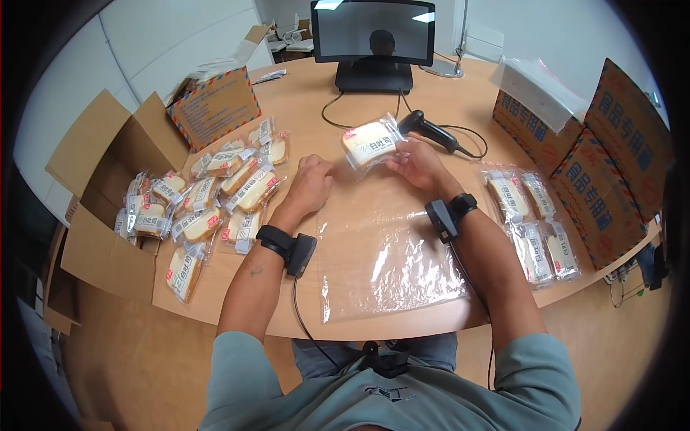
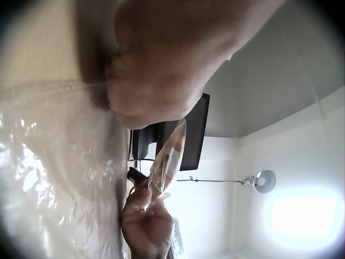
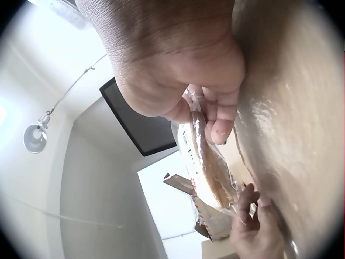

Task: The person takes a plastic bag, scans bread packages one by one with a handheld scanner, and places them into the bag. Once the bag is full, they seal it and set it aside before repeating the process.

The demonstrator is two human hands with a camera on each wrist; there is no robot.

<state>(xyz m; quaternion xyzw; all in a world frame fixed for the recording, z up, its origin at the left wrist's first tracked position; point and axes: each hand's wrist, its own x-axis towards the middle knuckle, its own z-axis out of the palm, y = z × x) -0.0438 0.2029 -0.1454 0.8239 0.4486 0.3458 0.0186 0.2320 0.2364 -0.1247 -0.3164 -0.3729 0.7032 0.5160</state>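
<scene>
My right hand [image 1: 417, 167] pinches the right edge of a wrapped bread packet [image 1: 370, 144] above the table; the right wrist view shows its fingers and thumb [image 3: 183, 70] around the wrapper [image 3: 202, 156]. Left of the packet, my left hand [image 1: 313, 185] is low over the table with bent fingers. The left wrist view shows the back of this hand [image 2: 156, 70] and hides its fingertips, so whether it holds anything is unclear. A large clear plastic bag [image 1: 388, 266] lies flat below both hands.
Many bread packets [image 1: 198, 194] lie at left beside an open carton [image 1: 108, 244]. Several packets [image 1: 535, 244] sit in clear plastic at right, near printed boxes [image 1: 596, 194]. A scanner [image 1: 431, 133], its cable and a monitor [image 1: 374, 36] stand behind.
</scene>
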